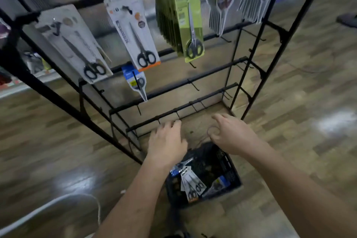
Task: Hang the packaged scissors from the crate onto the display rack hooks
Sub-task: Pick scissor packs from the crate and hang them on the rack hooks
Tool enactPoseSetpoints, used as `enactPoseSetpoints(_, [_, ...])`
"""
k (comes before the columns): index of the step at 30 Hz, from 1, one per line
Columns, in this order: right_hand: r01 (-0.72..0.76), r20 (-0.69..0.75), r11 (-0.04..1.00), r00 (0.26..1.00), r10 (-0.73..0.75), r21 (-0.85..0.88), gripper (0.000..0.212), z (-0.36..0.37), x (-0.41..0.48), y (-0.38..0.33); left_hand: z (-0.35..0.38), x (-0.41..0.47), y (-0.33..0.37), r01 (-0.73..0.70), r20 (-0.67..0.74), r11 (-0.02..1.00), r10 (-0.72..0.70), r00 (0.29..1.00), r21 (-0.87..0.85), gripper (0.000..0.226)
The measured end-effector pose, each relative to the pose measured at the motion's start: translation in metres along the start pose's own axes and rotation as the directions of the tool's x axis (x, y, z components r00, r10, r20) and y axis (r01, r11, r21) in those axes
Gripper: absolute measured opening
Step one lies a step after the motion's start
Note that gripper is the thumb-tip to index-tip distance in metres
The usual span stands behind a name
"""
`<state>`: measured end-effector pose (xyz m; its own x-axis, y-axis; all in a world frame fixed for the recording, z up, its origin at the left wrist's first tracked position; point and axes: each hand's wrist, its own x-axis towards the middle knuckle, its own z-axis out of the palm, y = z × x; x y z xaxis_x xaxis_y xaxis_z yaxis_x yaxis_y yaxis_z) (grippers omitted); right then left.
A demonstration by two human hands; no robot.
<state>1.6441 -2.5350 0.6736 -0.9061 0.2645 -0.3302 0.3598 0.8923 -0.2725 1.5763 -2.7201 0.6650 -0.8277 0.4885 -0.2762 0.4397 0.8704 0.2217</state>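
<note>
**Two empty hands above a crate of packaged scissors, in front of a display rack**

A head-worn view looks down at a wooden floor (289, 102). A dark crate (232, 172) is seen standing on the floor, just in front of a black display rack (193, 81). The upper bars of the rack are already hung with scissor packs, among them a green stack (190, 31). The lower hooks (178, 115) are bare.

Both hands are held over the far edge of the crate. The left hand (166, 142) is spread, its grip wide and holding nothing. The right hand (231, 137) is loosely curled, and nothing can be made out in its grip. A thin dark line beside its thumb cannot be identified.

The packaged scissors (190, 182) lie inside the crate, at its left side, below both hands and nearer the person. Their long axis runs away from the person, handles nearest, with the far end close under the left wrist. The left hand is judged the nearer, so a reach down and back would be called for.
</note>
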Motion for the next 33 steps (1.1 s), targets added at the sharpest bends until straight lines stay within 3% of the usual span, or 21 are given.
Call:
enactPoseSetpoints(4, [-0.065, 0.107, 0.998, 0.992, 0.064, 0.003, 0.061, 0.026, 0.024, -0.002, 0.032, 0.023, -0.02, 0.005, 0.156, 0.999, 0.002, 0.988, -0.043, 0.054])
enactPoseSetpoints(8, [-0.135, 0.22, 0.991, 0.967, 0.132, -0.001, 0.063, 0.06, 0.051, 0.019, 0.063, 0.054, -0.031, -0.03, 0.224, 0.998, 0.043, 0.974, -0.06, 0.052])
enactPoseSetpoints(12, [-0.189, 0.361, 0.982, 0.918, 0.167, 0.025, 0.066, 0.106, 0.085, 0.056, 0.119, 0.085, -0.036, 0.05, 0.307, 0.997, -0.028, 0.951, -0.064, 0.052])
enactPoseSetpoints(16, [-0.138, 0.524, 0.99, 0.845, 0.107, 0.02, 0.056, 0.181, 0.131, 0.105, 0.213, 0.119, -0.037, 0.14, 0.399, 0.99, -0.122, 0.909, -0.016, 0.052])
enactPoseSetpoints(21, [-0.089, 0.693, 0.995, 0.716, 0.087, -0.033, 0.042, 0.314, 0.198, 0.183, 0.378, 0.178, -0.037, 0.272, 0.558, 0.957, -0.173, 0.812, -0.099, 0.045])
enactPoseSetpoints(26, [-0.122, 0.763, 0.992, 0.638, 0.104, -0.033, 0.048, 0.51, 0.283, 0.247, 0.625, 0.234, -0.088, 0.606, 0.694, 0.761, -0.307, 0.651, -0.232, 0.056])
enactPoseSetpoints(29, [-0.205, 0.778, 0.978, 0.61, 0.151, -0.03, 0.051, 0.63, 0.318, 0.264, 0.711, 0.245, -0.117, 0.793, 0.707, 0.564, -0.461, 0.535, -0.232, 0.043])
enactPoseSetpoints(31, [-0.272, 0.78, 0.962, 0.599, 0.181, -0.014, 0.043, 0.698, 0.33, 0.267, 0.764, 0.252, -0.139, 0.857, 0.705, 0.47, -0.534, 0.467, -0.211, 0.052])
enactPoseSetpoints(33, [-0.308, 0.77, 0.951, 0.612, 0.184, 0.018, 0.05, 0.752, 0.336, 0.267, 0.809, 0.258, -0.156, 0.883, 0.737, 0.426, -0.529, 0.421, -0.198, 0.068])
